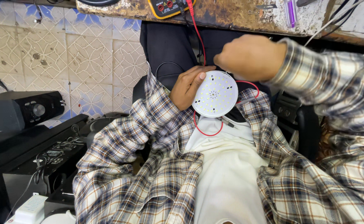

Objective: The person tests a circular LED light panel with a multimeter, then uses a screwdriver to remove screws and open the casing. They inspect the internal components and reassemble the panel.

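Note:
My left hand (187, 86) holds a round white LED board (215, 94) dotted with small diodes, thumb on its left rim, above my lap. My right hand (249, 56) is closed in a fist over the board's upper right edge; whatever it pinches is hidden, probably a probe tip. Thin red wire (207, 132) loops under the board, and another red lead (198, 35) runs up to a yellow multimeter (168, 7) on the bench edge. A black wire (169, 64) curves above my left wrist.
A worn, rusty workbench edge (240, 16) crosses the top, with a purple pen (290, 12) and white cables (335, 18). Black speakers and an amplifier (28, 137) stand on the left over a tiled floor (78, 49). A black chair arm (302, 124) is at right.

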